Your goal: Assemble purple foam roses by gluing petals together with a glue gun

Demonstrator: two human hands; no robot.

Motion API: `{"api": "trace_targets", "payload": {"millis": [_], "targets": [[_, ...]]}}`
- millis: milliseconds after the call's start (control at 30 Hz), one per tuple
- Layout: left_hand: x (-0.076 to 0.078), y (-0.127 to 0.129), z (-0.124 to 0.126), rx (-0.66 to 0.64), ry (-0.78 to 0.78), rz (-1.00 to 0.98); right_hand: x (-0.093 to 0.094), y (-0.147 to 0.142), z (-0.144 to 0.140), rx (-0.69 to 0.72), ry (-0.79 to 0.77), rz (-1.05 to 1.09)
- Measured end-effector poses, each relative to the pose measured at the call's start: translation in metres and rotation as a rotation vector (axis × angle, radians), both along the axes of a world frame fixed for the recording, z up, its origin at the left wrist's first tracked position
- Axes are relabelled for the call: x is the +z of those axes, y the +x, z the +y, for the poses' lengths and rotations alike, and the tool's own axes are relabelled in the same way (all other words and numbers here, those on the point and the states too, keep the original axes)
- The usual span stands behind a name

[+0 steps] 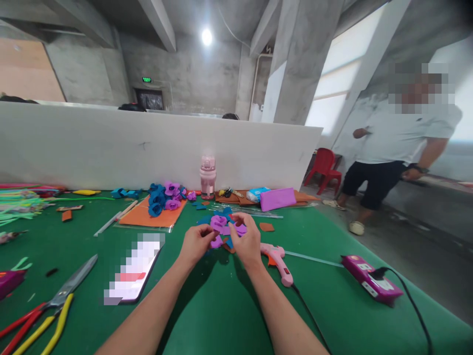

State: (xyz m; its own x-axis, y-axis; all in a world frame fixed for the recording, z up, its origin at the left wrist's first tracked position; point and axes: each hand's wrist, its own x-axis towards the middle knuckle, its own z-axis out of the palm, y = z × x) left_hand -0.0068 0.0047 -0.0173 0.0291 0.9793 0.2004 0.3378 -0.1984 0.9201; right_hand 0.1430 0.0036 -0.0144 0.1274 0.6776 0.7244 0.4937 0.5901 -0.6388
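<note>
My left hand (197, 244) and my right hand (247, 241) meet over the green table (221, 315), and both pinch a small purple foam flower (220, 224) made of curled petals. Blue foam pieces (207, 219) lie just under and behind the flower. A pink hot glue gun (278, 261) rests on the table right beside my right wrist, its black cord running toward me. A pile of finished blue and purple foam flowers (164, 197) sits on an orange sheet (148, 217) farther back to the left.
A phone (135, 273) lies left of my left arm; scissors (70, 286) and red-and-yellow pliers (33, 328) sit at the near left. A purple power strip (371, 278), pink bottle (207, 177), purple box (278, 198) and white partition (111, 143) surround them. A person (399, 148) stands at right.
</note>
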Motion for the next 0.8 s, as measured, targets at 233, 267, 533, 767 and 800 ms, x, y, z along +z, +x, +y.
{"api": "trace_targets", "payload": {"millis": [233, 267, 533, 767, 800], "targets": [[0.003, 0.0012, -0.002, -0.029, -0.041, -0.095, -0.0006, 0.0018, -0.0023, 0.021, 0.044, -0.214], [0.0027, 0.0013, -0.002, -0.035, -0.043, -0.092, -0.0012, 0.002, -0.0023, 0.01, 0.045, -0.211], [0.0005, 0.002, -0.002, -0.059, -0.041, -0.042, -0.0028, 0.0032, -0.0016, 0.028, 0.061, -0.218], [-0.0013, 0.0022, -0.0004, -0.059, -0.046, -0.029, -0.0027, 0.0032, -0.0018, 0.02, 0.077, -0.224], [-0.001, 0.0023, -0.0006, -0.058, -0.046, -0.022, -0.0024, 0.0036, -0.0019, 0.016, 0.079, -0.225]]}}
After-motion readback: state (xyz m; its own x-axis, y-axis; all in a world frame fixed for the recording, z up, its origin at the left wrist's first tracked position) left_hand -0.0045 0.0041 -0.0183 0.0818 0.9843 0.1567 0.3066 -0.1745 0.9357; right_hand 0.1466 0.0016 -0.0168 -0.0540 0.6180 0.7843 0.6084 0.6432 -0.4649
